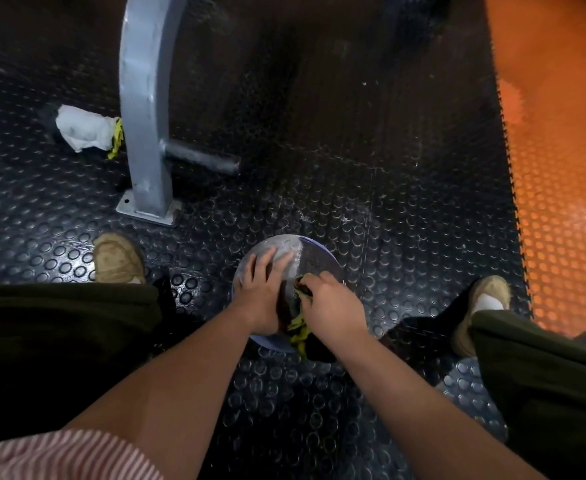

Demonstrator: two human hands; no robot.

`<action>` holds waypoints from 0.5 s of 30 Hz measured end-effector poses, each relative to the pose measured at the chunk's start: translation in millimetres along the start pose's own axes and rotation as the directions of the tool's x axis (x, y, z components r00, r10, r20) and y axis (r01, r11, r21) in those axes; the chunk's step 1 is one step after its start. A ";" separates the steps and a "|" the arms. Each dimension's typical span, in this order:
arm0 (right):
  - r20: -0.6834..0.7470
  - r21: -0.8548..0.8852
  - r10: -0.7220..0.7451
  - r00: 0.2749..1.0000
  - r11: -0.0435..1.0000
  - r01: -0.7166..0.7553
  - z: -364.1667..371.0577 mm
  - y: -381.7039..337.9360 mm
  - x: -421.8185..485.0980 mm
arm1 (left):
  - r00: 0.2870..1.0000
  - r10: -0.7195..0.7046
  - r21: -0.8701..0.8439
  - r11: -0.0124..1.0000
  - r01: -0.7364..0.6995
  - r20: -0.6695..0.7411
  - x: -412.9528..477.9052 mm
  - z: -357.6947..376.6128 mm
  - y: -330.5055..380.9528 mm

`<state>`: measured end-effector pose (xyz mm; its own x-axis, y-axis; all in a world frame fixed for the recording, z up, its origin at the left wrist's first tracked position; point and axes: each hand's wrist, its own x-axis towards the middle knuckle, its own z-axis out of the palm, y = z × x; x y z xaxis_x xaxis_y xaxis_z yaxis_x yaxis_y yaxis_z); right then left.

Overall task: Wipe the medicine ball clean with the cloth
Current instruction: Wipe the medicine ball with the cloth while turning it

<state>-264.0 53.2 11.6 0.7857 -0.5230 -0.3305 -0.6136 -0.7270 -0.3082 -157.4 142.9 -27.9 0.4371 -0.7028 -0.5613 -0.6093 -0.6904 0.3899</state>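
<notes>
Left hand (262, 289): lying spread on medicine ball (305, 251).
Right hand (333, 306): gripping cloth (298, 332), pressing it onto medicine ball.
Cloth: trailing toward camera.

Both forearms reach down. The left hand (262, 289) lies flat, fingers spread; the right hand (333, 308) curls round the cloth (298, 330).

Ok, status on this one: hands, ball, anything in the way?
Left hand flat on medicine ball. Right hand grips cloth against ball's top. Ball sits on studded floor. Nothing in the way; grey post stands apart.
</notes>
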 end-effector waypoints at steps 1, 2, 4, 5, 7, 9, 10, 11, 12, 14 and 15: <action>0.019 -0.008 -0.002 1.000 1.000 0.002 -2.2 2.0 -1.8 | 1.000 -0.001 0.010 1.000 0.001 -0.005 -0.9 0.8 1.0; 0.036 -0.013 0.007 0.999 1.000 -0.006 -6.9 4.4 -0.2 | 1.000 -0.005 0.020 1.000 0.005 -0.009 -1.6 0.4 3.3; 0.046 -0.016 0.035 0.998 0.999 -0.034 -16.7 8.4 10.6 | 1.000 -0.018 0.026 1.000 0.018 -0.007 -1.2 -1.5 8.6; 0.035 -0.006 0.049 0.998 0.999 -0.049 -20.5 9.6 17.0 | 1.000 -0.023 0.017 1.000 0.023 -0.001 -0.4 -2.9 11.5; -0.006 0.024 0.072 0.997 0.997 -0.072 -22.7 8.7 25.8 | 0.999 -0.032 -0.020 0.999 0.032 0.003 1.3 -4.4 15.4; -0.031 0.015 0.073 0.997 0.997 -0.073 -17.3 5.0 25.1 | 0.999 -0.038 -0.053 0.998 0.038 0.004 2.7 -5.5 16.5; -0.038 -0.002 0.066 0.997 0.998 -0.066 -13.1 3.6 20.3 | 0.999 -0.040 -0.064 0.997 0.041 0.004 3.1 -5.6 16.5; -0.044 -0.021 0.051 0.998 0.998 -0.051 -8.6 2.7 13.4 | 0.999 -0.045 -0.071 0.996 0.045 0.004 3.7 -5.1 16.4; -0.044 -0.039 0.031 0.999 0.999 -0.033 -4.6 2.1 5.3 | 0.999 -0.052 -0.075 0.996 0.052 0.003 3.9 -5.2 16.4; -0.011 -0.074 -0.004 1.000 0.997 0.003 3.4 2.1 -11.5 | 0.998 -0.065 -0.093 0.994 0.065 -0.001 4.5 -7.2 16.8; 0.021 -0.085 -0.010 1.000 0.996 0.012 6.1 2.3 -18.8 | 0.998 -0.069 -0.107 0.992 0.068 -0.004 5.2 -8.0 16.9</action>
<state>-280.6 64.2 11.7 0.7901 -0.5060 -0.3461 -0.5952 -0.7684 -0.2353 -160.2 126.2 -18.4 0.4808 -0.6540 -0.5840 -0.5036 -0.7512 0.4266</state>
